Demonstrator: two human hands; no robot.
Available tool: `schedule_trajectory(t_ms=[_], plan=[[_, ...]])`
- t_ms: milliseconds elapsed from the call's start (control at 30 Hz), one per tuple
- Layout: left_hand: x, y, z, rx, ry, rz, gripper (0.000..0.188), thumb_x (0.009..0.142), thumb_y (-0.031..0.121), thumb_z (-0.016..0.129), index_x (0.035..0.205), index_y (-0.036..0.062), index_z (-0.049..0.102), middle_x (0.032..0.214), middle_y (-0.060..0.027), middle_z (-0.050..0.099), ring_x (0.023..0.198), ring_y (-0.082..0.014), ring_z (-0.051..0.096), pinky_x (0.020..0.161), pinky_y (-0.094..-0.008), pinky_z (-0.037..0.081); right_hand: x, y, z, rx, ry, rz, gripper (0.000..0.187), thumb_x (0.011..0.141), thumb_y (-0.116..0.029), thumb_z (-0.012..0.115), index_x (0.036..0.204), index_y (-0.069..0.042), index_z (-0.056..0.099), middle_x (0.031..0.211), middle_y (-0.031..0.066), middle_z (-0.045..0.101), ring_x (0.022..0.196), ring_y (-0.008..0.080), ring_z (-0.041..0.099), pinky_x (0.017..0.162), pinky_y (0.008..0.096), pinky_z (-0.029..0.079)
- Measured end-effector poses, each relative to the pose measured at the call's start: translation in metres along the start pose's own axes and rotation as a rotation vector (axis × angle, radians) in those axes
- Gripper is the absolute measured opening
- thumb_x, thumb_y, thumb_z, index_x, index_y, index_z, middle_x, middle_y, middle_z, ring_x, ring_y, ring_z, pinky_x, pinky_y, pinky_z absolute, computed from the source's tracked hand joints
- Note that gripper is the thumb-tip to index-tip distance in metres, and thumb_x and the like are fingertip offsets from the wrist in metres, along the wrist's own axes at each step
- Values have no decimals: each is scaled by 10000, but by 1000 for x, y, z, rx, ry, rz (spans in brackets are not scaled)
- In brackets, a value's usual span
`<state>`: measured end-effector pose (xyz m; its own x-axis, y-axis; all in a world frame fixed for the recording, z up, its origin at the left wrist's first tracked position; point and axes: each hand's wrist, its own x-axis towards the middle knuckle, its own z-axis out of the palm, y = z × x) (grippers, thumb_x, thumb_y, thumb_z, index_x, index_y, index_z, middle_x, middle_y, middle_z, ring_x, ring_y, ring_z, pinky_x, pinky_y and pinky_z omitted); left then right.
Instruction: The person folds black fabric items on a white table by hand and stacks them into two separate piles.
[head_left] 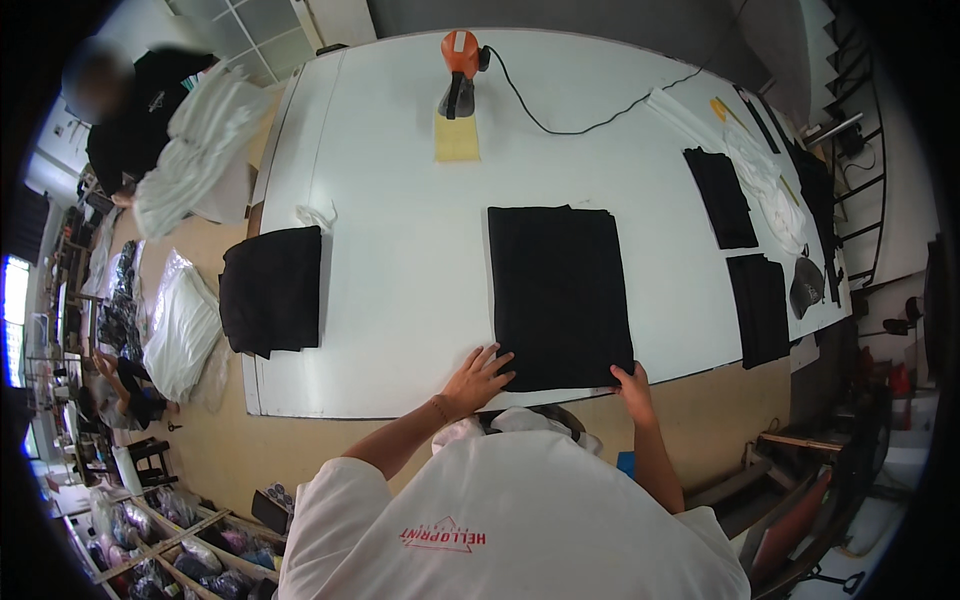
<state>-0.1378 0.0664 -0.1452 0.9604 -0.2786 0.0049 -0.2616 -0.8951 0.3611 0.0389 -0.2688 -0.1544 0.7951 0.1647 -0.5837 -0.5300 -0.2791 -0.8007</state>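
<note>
Folded black cloth [560,290] lies with both hands [476,380] touching near corners.

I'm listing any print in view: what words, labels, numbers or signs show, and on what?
White shirt, nearest: red lettering with a triangular outline, upside down; wording not copied.
Black shirt, upper left: pale mark, too small to read.
Grey cap: small mark, too small to read.
Orange tool: pale label, unreadable.
Middle folded black cloth: none visible.

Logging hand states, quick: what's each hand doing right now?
Left hand: open, touching the folded black cloth.
Right hand: at the cloth's near right corner; whether closed cannot be told.
</note>
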Motion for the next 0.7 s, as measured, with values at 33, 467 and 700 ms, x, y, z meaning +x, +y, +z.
schedule_trajectory(t_ms=[33,467,700], plan=[[2,0,2,-34,9,3,373,910,224,646,1260,118,572,1465,-100,452,1438,-319,309,1193,-503,266,-3,1,2,34,26,-27,612,881,-218,705,1375,32,444,1159,147,624,881,197,645,665,313,562],[96,-48,-75,-925,456,-594,420,1040,361,488,1160,-39,530,932,-158,638,878,-251,618,814,-342,492,34,-147,-8,591,-212,234,436,995,-395,576,1160,8,568,960,141,693,852,216,682,665,289,562],[116,-81,-7,-845,316,-753,613,956,319,608,1356,-105,419,1292,-312,557,1211,-396,565,1004,-429,458,94,-107,71,-201,80,-71,781,935,-312,659,1494,47,246,1323,216,567,1082,307,641,872,397,544]])
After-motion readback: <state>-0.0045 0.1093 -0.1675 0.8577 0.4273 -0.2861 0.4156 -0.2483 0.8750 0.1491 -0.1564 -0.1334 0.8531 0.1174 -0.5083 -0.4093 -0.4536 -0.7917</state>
